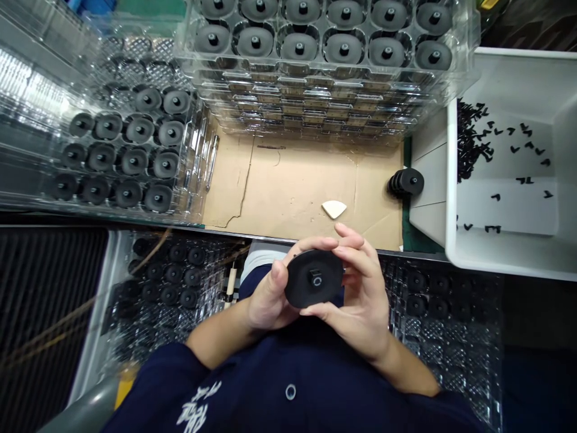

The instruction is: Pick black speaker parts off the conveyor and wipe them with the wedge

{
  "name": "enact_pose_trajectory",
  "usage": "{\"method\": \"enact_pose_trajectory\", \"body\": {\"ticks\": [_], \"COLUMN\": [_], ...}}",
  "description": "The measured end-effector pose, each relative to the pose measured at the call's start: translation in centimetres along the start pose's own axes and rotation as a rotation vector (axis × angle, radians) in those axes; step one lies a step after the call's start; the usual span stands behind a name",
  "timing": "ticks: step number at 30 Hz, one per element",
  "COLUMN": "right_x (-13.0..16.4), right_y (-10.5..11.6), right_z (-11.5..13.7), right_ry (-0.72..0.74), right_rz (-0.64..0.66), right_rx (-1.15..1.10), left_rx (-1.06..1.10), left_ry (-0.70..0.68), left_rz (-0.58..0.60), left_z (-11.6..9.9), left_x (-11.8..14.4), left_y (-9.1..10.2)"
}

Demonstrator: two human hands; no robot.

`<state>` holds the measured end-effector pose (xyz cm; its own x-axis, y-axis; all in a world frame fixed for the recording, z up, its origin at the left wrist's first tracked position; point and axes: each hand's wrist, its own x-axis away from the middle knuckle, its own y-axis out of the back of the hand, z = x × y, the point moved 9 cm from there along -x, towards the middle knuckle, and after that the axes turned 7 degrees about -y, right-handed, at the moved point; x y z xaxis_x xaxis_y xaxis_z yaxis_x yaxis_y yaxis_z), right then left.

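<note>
A round black plastic disc (300, 288) with a short raised stem at its centre is held up in front of my body, just below the table's front edge. My left hand (270, 294) grips its left rim, thumb on the near face and fingers along the top. On the other side, my right hand (363, 294) pinches the disc between a thumb at the bottom and fingers at the upper right. The stem side faces me; the back of the disc is hidden. Beyond my hands, a small off-white wedge-shaped piece (334, 209) lies on the cardboard (293, 180).
Stacked clear trays (315, 90) of black discs stand at the back. Another disc-filled tray (130, 153) lies left. A short stack of discs (408, 181) sits beside a white bin (451, 198) holding small black parts (471, 141). More trays (171, 282) are below the table edge.
</note>
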<state>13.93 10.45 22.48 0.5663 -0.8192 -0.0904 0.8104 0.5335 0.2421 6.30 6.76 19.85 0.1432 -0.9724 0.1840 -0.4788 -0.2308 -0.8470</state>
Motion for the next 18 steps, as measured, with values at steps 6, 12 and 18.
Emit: {"method": "enact_pose_trajectory", "body": {"ticks": [6,12,18], "right_x": [-0.1,-0.1,-0.2], "right_y": [0.0,0.1,0.1], "right_z": [-0.4,-0.6,-0.8], "right_ry": [-0.023,-0.033,-0.053], "right_rz": [0.012,0.012,0.001], "right_rx": [-0.080,-0.086,-0.076], "left_rx": [-0.028,-0.048,-0.009], "left_ry": [0.001,0.025,0.049], "left_rz": [0.076,0.003,0.012], "left_z": [0.0,0.3,0.6], "left_x": [-0.2,-0.3,-0.4], "left_y": [-0.5,0.5,0.6]}}
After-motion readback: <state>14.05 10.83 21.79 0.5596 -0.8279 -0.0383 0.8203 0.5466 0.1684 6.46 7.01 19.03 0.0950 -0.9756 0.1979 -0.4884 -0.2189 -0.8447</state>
